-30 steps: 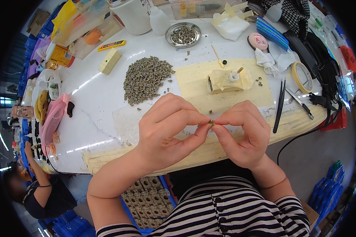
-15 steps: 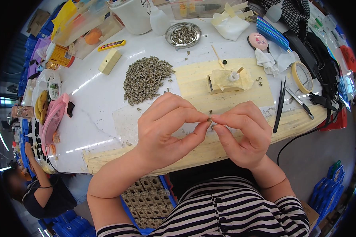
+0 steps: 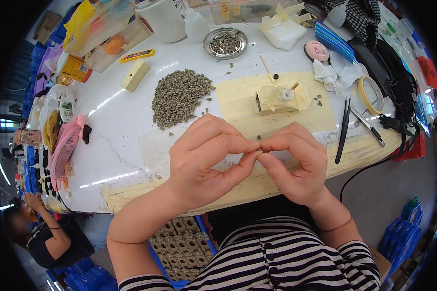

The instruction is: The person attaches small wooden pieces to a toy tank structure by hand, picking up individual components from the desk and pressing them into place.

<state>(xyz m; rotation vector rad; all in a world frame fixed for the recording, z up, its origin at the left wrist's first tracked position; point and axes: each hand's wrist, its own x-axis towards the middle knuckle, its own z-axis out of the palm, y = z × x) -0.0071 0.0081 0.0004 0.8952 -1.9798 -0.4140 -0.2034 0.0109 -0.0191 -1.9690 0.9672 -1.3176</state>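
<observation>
Over the near edge of the table, my left hand and my right hand meet fingertip to fingertip. Both are closed in a pinch on one small metal part, mostly hidden by the fingers. Just beyond the fingertips lies another such part. A large heap of similar small grey-brown metal parts is piled to the left of centre. More of them fill a round metal dish farther back. Ahead of my right hand stands a tape-wrapped block with a small white cup on it.
Black tweezers, a craft knife and a tape roll lie at the right. Toward the back left are a cream block and a yellow case. Below the table edge sits a blue crate of metal blocks. Another person sits at far left.
My right thumb and fingers have come in closer to the left fingertips, closing on the small part. At far left, the other person's hands have shifted.
</observation>
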